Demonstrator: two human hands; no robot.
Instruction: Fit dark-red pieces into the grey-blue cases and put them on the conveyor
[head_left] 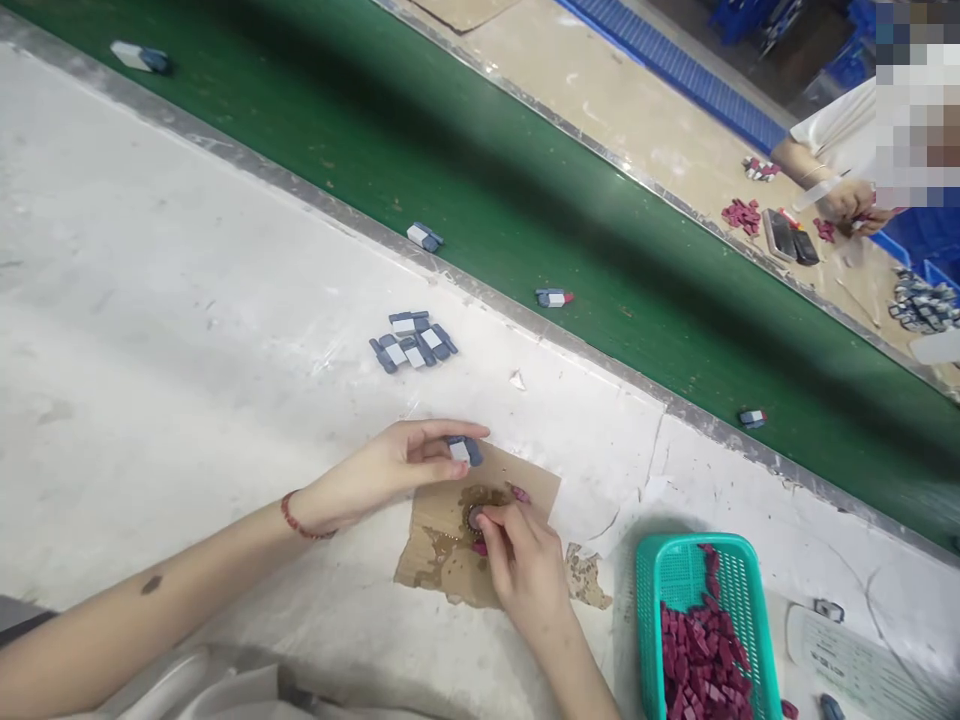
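Left hand [397, 460], near side: thumb and fingers pinched about a blue-and-white piece [465, 452] at the cardboard's far edge. Similar pieces [414, 340] clustered farther off, on white table [187, 330]. Stained cardboard [461, 575] near centre. Right hand [529, 565] over it, fingertips bunched at a dark round object [475, 517]; cannot tell whether gripped. Near right, green basket [765, 620] holding maroon pieces [701, 655].
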